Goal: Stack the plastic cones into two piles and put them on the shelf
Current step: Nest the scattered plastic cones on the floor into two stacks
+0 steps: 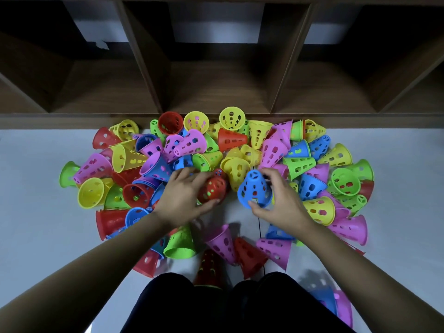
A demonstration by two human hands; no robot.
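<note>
**Two cones in hand, the heap barely touched**

The cones looked thin, light and perforated all over, stiff enough to nest but probably springy if squeezed; I judged the flared rim or the side wall just above it the safest place to pinch, since the holes gave grip and the smooth narrow tip would slip. A blue cone (254, 189) stood tip-up, clasped by the right hand (280, 203), thumb under the rim at 6 o'clock and fingers (270, 179) curled over its far side at 2 o'clock. A red cone (213, 188) lay tilted in the left hand (182, 195), the thumb wrapped beneath it and the palm at its 9 o'clock. Both hands were closed on their cones, just apart from each other. Around them the loose cones (300, 164) sprawled across the floor (36, 188), with the shelf (216, 87) at 12 o'clock, its visible compartments bare.
</note>
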